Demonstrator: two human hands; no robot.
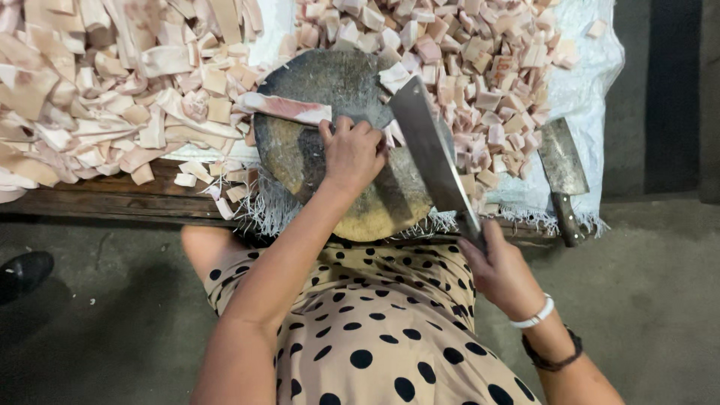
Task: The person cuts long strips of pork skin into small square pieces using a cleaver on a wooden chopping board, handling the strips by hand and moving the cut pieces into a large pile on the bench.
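A round, worn wooden chopping block [322,82] sits on the table edge. Across it lies a long strip of pale pink meat [285,109], and my left hand [351,154] presses down on its right end with curled fingers. My right hand [499,266] grips the handle of a large cleaver [427,146], whose blade is raised at a slant just right of my left hand. A few cut pieces [395,75] lie on the block beside the blade.
Uncut meat strips [112,82] are heaped at the left, small cut cubes [480,60] at the right on a white sheet [581,82]. A second cleaver [562,169] lies at the right table edge. A dark shoe [26,271] shows on the floor at left.
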